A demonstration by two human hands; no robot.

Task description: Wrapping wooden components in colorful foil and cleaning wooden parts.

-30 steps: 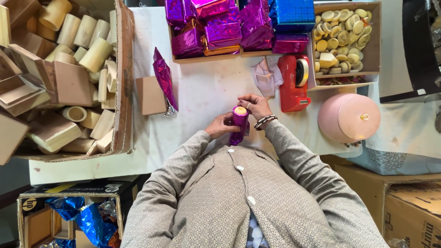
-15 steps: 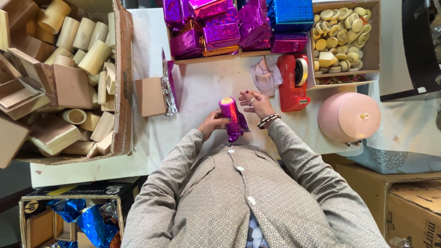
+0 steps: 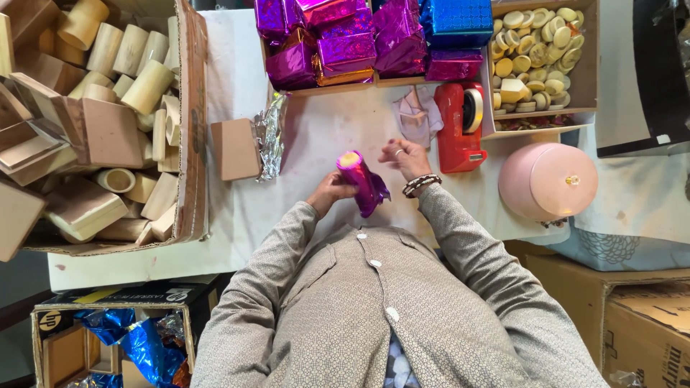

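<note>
Tilting foil-wrapped cylinder (image 3: 357, 179) in left hand (image 3: 330, 191)

Cylinder wrap (image 3: 363, 183): glossy magenta foil — crinkled
Tape dispenser (image 3: 460, 129): smooth red plastic
Loose blocks (image 3: 108, 133): matt bare wood
Tabletop (image 3: 330, 136): matt white — cloth-like

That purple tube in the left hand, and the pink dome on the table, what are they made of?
The purple tube looks like a pale wooden or card cylinder wrapped in shiny metallic foil: it glints and crinkles, and the bare end is tan. The pink dome seems smooth matte plastic, perhaps painted metal, with a small gold knob.
</note>
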